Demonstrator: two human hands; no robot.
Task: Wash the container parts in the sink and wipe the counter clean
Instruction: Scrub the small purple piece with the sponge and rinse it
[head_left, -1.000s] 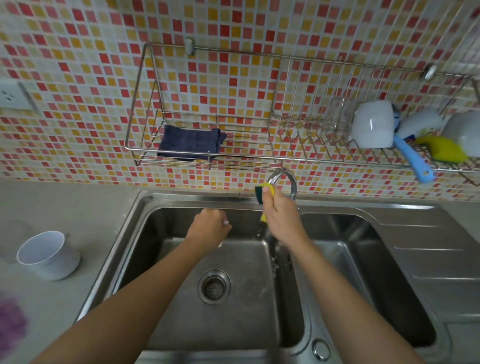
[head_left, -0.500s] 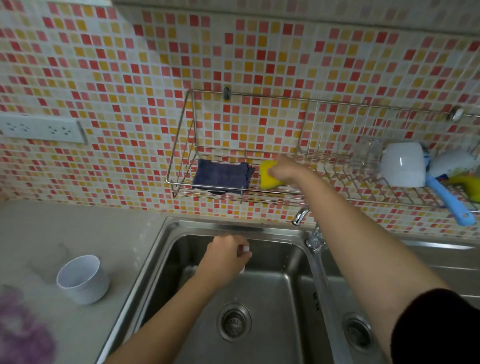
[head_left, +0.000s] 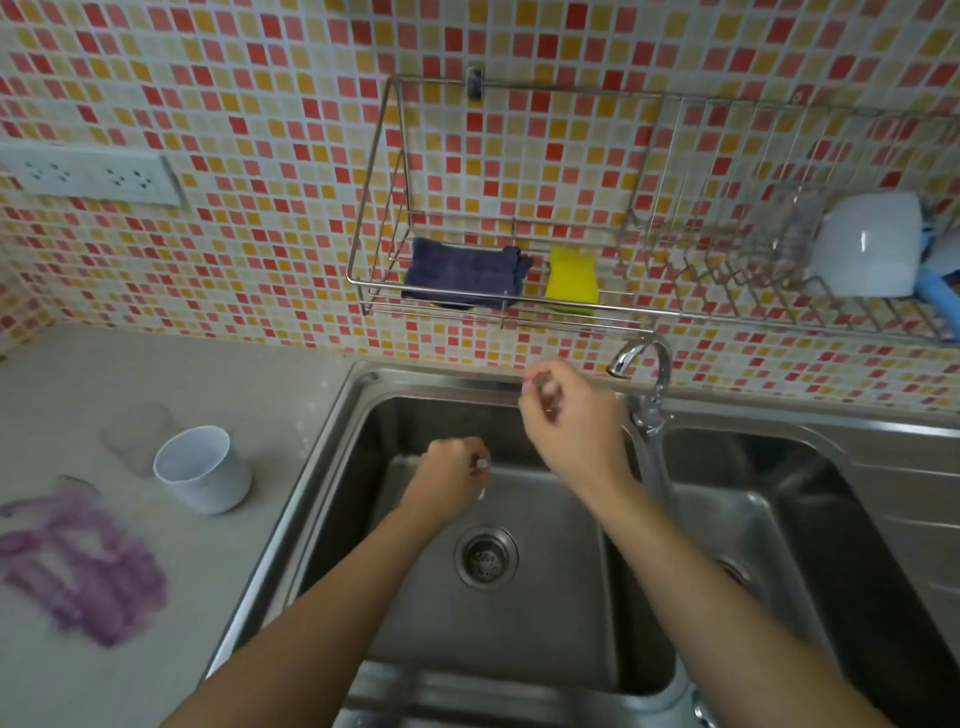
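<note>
My left hand (head_left: 452, 478) hangs over the left sink basin (head_left: 545, 623), fingers closed around a small white part that barely shows. Higher and to the right, my right hand (head_left: 571, 421) is beside the faucet (head_left: 641, 358), fingers loosely curled and holding nothing. A yellow sponge (head_left: 571, 280) sits in the wire wall rack (head_left: 374, 291) next to a folded dark blue cloth (head_left: 465, 278). On the counter (head_left: 249, 379) to the left stand a white cup (head_left: 200, 470) and a clear container (head_left: 137, 436). A blurred purple patch (head_left: 78, 566) lies near them.
The drain (head_left: 485, 558) is in the middle of the left basin; a second basin (head_left: 810, 519) lies to the right. A white mug (head_left: 865, 244) and a blue handle (head_left: 935, 296) rest on the rack's right side. A wall socket (head_left: 88, 174) is at upper left.
My right hand carried the yellow sponge from the faucet up to the rack, let it go there, and came back down empty beside the faucet. The left hand stayed over the basin.
</note>
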